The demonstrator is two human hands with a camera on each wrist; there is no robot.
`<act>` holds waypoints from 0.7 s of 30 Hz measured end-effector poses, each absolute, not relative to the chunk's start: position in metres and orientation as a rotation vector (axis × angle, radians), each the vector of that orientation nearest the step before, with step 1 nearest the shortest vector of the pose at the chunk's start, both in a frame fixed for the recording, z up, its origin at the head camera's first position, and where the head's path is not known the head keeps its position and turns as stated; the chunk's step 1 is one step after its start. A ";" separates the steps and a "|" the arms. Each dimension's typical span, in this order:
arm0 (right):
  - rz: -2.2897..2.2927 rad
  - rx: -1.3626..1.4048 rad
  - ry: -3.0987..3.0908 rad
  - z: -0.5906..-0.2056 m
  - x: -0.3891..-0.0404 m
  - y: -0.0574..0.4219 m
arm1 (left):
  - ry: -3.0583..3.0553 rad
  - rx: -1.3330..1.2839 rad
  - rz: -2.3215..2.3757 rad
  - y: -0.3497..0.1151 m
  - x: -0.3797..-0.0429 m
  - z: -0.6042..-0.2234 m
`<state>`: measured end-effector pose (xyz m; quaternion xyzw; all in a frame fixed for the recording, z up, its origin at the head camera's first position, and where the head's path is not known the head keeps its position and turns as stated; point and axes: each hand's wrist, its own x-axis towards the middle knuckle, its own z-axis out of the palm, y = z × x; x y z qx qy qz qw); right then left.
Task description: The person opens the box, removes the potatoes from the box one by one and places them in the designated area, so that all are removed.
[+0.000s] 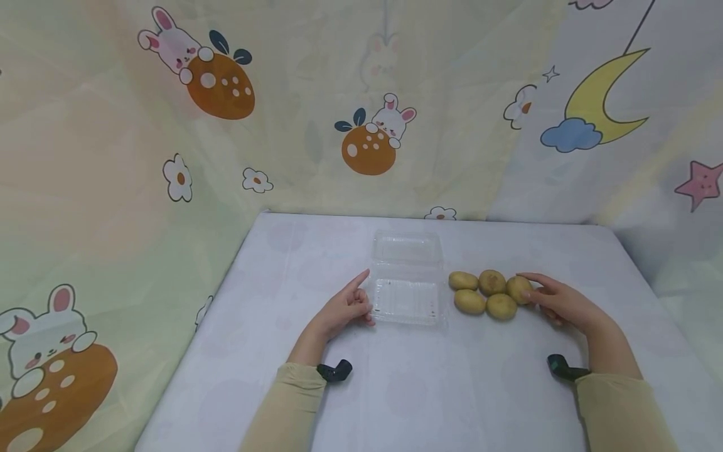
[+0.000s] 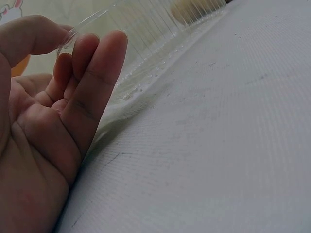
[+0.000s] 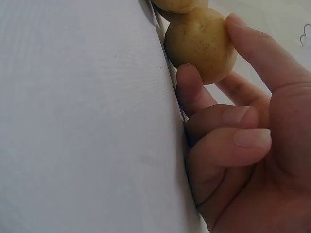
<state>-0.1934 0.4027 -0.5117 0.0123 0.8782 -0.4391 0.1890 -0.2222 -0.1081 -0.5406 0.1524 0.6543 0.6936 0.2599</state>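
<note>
A clear plastic clamshell box (image 1: 407, 301) lies opened flat on the table, its lid (image 1: 407, 248) folded back toward the wall. At the box's left edge my left hand (image 1: 341, 309) pinches the rim between thumb and curled fingers, with the index finger stretched along the side. Several potatoes sit in a cluster to the right of the box. My right hand (image 1: 569, 306) holds the rightmost potato (image 1: 518, 290), thumb on one side and fingertips around the other. That potato (image 3: 201, 46) still touches the cluster, and the right hand's other fingers are curled.
A white cloth covers the table (image 1: 418, 389). Behind and beside it hangs a patterned curtain (image 1: 305, 94) with rabbits and flowers. The other potatoes, such as the front left potato (image 1: 470, 302), stand close to the box's right side. Black wrist cameras (image 1: 334, 371) sit on both wrists.
</note>
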 end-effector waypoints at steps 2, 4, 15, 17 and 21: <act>-1.248 0.031 2.473 -0.513 -0.193 0.403 | 1.774 0.413 1.879 -0.108 -0.222 -0.540; -1.259 0.015 2.477 -0.514 -0.191 0.403 | 1.779 0.417 1.877 -0.108 -0.221 -0.539; -1.250 -0.039 2.542 -0.518 -0.188 0.401 | 1.787 0.405 1.874 -0.108 -0.221 -0.540; -1.237 -0.024 2.548 -0.519 -0.188 0.401 | 1.788 0.396 1.874 -0.108 -0.222 -0.541; -1.203 0.016 2.576 -0.519 -0.189 0.401 | 1.791 0.400 1.875 -0.107 -0.223 -0.542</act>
